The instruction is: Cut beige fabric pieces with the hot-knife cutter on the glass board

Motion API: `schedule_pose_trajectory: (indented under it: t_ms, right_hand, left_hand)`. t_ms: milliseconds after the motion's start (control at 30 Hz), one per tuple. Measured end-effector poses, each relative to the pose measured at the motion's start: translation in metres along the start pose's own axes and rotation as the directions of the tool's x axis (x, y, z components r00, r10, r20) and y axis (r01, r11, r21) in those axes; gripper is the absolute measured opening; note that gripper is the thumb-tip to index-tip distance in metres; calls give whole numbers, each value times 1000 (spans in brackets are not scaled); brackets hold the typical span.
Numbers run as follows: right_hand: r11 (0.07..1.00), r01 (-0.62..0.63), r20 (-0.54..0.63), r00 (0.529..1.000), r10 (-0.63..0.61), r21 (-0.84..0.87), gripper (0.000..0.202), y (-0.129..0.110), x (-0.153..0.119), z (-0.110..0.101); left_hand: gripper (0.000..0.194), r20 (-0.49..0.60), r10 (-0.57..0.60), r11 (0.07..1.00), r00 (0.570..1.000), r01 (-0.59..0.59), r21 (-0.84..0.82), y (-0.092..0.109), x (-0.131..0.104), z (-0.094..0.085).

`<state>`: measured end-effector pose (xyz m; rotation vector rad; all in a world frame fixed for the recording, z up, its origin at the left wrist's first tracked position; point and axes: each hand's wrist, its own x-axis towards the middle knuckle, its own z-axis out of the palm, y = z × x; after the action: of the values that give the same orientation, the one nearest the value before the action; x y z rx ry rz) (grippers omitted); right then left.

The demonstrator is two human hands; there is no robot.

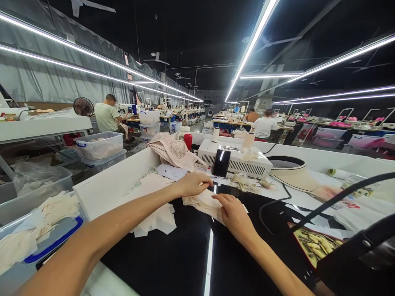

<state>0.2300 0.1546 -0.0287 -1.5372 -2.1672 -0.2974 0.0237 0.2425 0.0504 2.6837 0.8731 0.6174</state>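
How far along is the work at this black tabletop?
Possibly done: the loose beige pieces spread on the left, though nothing marks them finished. In hand: the left hand and right hand are both at a beige stack. Apparently left: that same stack, its piece count unclear.

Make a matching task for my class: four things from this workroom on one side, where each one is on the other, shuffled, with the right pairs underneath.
1. Phone
2. Peanuts
3. Right hand
4. Red spool

A. At the pale cloth
B. Beside the bra
C. Upright before the white machine
D. In a red-rimmed tray

Pairs: 1-C, 2-D, 3-A, 4-B
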Motion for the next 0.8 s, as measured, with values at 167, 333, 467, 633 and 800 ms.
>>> schedule_pose_trajectory:
  t_ms: [167, 333, 467, 633, 800]
  right_hand:
    - [997, 75, 73, 995, -75, 0, 36, -3, 0, 2]
    - [990, -44, 59, 997, 53, -134, 36, 8, -3, 6]
    - [963, -138, 20, 989, 146, -230, 36, 14, -7, 12]
    - [964, -97, -38, 995, 90, -247, 40, 8, -16, 13]
    - [980, 64, -95, 992, -83, -190, 38, -8, -31, 10]
  left_hand:
    - [22, 179, -41, 995, 983, 25, 94, -13, 3, 21]
    - [46, 136, -244, 962, 960, 222, 159, -33, -19, 40]
    - [61, 117, -372, 925, 921, 357, 131, -36, -27, 57]
    - [67, 86, -405, 914, 910, 398, 82, -26, -26, 56]
    - [47, -103, -421, 900, 901, 429, 74, -37, -42, 16]
